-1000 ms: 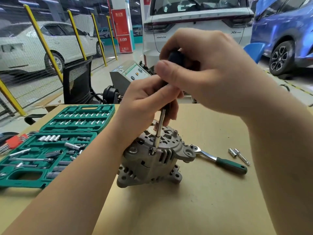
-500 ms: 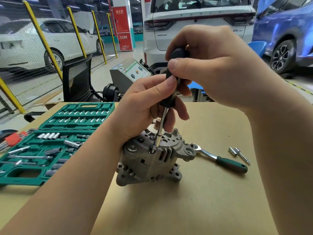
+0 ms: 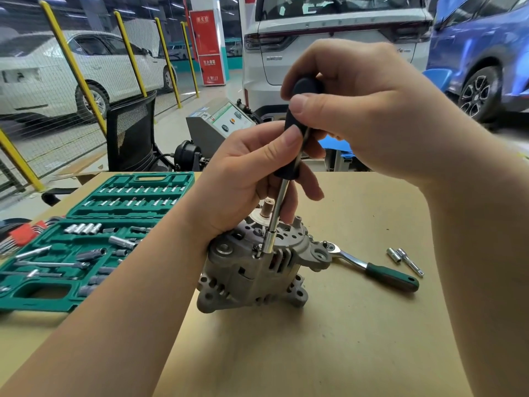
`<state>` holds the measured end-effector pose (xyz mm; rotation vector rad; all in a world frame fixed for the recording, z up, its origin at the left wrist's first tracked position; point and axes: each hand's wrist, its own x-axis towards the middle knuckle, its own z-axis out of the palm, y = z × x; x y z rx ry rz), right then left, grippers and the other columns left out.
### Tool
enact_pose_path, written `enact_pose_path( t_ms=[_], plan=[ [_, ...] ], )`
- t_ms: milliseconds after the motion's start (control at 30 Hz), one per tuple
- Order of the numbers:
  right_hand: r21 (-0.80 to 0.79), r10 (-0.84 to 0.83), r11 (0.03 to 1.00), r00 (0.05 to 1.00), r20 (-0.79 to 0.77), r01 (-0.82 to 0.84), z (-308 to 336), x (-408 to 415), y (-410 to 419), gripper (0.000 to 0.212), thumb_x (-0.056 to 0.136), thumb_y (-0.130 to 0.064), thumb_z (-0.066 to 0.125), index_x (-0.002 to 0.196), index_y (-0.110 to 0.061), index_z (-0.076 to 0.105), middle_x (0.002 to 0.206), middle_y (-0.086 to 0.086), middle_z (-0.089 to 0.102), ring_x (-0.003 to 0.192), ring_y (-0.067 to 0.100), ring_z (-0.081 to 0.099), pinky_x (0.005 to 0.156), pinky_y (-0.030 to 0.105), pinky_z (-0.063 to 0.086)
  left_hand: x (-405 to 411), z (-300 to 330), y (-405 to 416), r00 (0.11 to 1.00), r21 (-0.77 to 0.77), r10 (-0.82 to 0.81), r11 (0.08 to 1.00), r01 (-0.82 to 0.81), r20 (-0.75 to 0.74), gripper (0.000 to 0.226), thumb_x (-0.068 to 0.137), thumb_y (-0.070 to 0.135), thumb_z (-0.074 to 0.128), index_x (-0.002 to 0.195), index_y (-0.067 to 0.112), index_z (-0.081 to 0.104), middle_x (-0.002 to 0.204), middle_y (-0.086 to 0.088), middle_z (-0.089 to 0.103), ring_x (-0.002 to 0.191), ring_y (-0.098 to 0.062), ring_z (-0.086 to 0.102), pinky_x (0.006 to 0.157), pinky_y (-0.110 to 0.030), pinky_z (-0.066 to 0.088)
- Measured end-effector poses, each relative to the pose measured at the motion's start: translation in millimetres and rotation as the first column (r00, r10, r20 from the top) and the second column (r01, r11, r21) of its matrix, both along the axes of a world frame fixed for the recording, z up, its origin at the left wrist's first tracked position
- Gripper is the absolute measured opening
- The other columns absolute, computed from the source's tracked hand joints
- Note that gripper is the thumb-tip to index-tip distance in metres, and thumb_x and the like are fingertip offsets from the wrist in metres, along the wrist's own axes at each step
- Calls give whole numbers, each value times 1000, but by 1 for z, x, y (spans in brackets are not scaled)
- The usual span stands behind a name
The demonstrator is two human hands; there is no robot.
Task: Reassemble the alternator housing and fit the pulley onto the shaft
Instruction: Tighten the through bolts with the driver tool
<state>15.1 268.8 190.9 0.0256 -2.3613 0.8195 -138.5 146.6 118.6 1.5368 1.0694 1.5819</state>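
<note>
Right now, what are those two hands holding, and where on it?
Both grip the black-handled driver: the right hand around the handle's top, the left hand at its lower end.

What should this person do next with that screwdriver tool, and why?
Probably keep twisting the driver with the right hand: its socket tip sits on a bolt at the alternator housing rim, and the left hand steadies the handle's lower end.

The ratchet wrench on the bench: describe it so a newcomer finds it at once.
Start at the grey alternator standing mid-bench on the brown table. Just right of it lies the ratchet wrench, chrome head beside the housing's lug. Its dark green grip sets it apart from the two small bare-metal sockets farther right.
</note>
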Motion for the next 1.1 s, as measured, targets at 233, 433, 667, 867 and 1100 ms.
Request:
enact_pose_path(
  t_ms=[233,433,667,867,1100],
  plan=[
    [31,-13,999,1000,23,12,1,1,0,25,91,-29,58,108,-13,67,84,-4,65,81,30,71,77,56,58,4,0,-1,1000,35,14,999,-15,12,30,98,43,68,108,15,75,88,-8,78,54,-19,72,45,-27,54],
    [52,-66,997,997,40,64,1,4,-1,27,90,-40,64,104,-18,70,85,-2,71,80,25,73,79,54,61,0,2,-2,989,22,130,991,-129,-72,23,103,30,59,106,17,78,82,-18,76,53,-29,67,50,-32,53],
    [140,-230,964,973,5,227,3,6,-10,40,92,-60,72,88,-21,70,72,-5,66,58,2,55,57,27,50,20,2,3,881,248,376,918,-310,-289,15,99,21,70,96,7,66,69,-13,69,46,-22,62,48,-30,49],
    [130,-279,950,959,-53,283,-1,0,-18,44,93,-62,71,82,-20,64,66,-6,57,56,4,48,54,22,40,16,1,0,874,275,455,873,-402,-169,12,94,4,78,100,4,68,69,-10,71,48,-21,65,48,-31,52],
    [-182,316,926,943,-104,-331,-3,10,0,42,97,-2,62,138,-9,57,117,12,74,106,27,70,97,46,59,11,-2,1,970,128,243,963,-239,-24,33,94,24,80,100,-6,68,72,-17,72,49,-24,64,50,-28,52]
  ],
)
